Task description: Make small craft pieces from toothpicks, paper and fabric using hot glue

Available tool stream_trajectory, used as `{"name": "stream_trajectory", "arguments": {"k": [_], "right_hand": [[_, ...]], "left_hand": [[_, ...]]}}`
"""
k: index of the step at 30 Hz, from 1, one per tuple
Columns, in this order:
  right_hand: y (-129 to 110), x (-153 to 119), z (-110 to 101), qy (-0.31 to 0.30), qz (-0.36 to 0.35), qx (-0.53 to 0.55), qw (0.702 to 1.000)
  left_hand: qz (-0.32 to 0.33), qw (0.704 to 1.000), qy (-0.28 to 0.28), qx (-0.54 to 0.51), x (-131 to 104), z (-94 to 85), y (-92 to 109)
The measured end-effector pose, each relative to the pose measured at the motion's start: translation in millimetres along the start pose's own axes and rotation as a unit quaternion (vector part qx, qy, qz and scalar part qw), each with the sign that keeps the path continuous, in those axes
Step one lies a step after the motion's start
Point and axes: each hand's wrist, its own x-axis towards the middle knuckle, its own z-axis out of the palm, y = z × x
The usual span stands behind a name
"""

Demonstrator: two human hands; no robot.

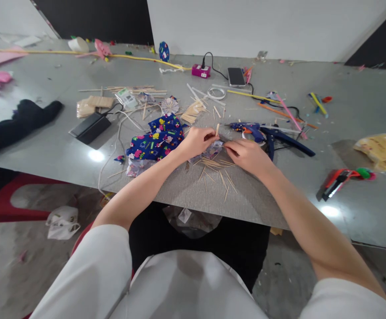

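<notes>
My left hand [198,142] is closed in a pinch, with a short pale wooden stick [217,128] standing up at its fingertips. Opposite it, my right hand [246,153] has its fingers pressed together; what they hold is too small to make out. Below both hands lies a light patterned piece of fabric [213,150], partly covered by them. Several toothpicks [225,178] are scattered on the table in front. Dark blue printed fabric [158,141] is bunched beside my left hand. Just past my right hand rests a blue glue gun [251,128].
Wooden sticks [193,110], a round fabric-covered piece [170,105] and a black adapter [90,127] lie farther back. A phone [236,77] and a purple power socket [201,71] sit near the wall. At right are a box cutter [336,184] and a yellow wrapper [384,150].
</notes>
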Motion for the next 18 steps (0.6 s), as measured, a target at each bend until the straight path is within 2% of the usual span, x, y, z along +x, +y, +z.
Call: {"name": "stream_trajectory", "arguments": {"k": [11,18], "right_hand": [[2.3,-0.9,-1.2,-0.024,-0.023,-0.028,0.999],[-2.4,0.0,-3.7,-0.001,-0.017,-0.029,0.999]], "left_hand": [[0.018,1.0,0.006,-0.006,0.3,2.4,-2.1],[0.018,1.0,0.009,-0.017,-1.1,7.8,-6.0]]}}
